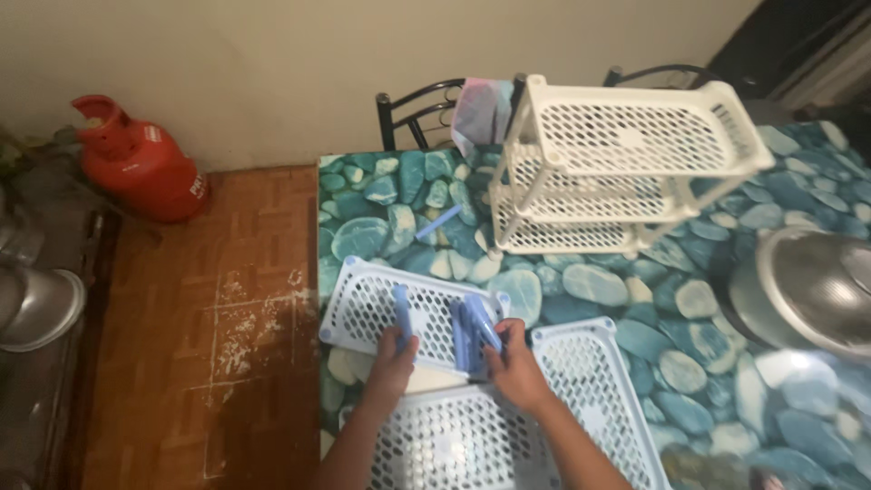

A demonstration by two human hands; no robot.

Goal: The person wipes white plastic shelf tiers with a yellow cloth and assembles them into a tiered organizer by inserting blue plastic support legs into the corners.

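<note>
My left hand point(392, 358) grips one light-blue plastic post point(402, 313) that lies over a white perforated shelf tray point(363, 304) at the table's left edge. My right hand point(515, 363) holds a bundle of several similar blue posts point(472, 328) just to the right, over the same tray. Two more white perforated trays lie nearer me, one under my forearms point(454, 445) and one to the right point(594, 381). A single blue post point(438, 222) lies loose on the table farther back.
An assembled white three-tier rack point(617, 172) stands on the pebble-patterned tablecloth point(689, 299). A metal bowl point(812, 290) sits at the right. A black chair with a cloth point(476, 109) stands behind the table. A red gas cylinder point(136, 159) rests on the wooden floor at left.
</note>
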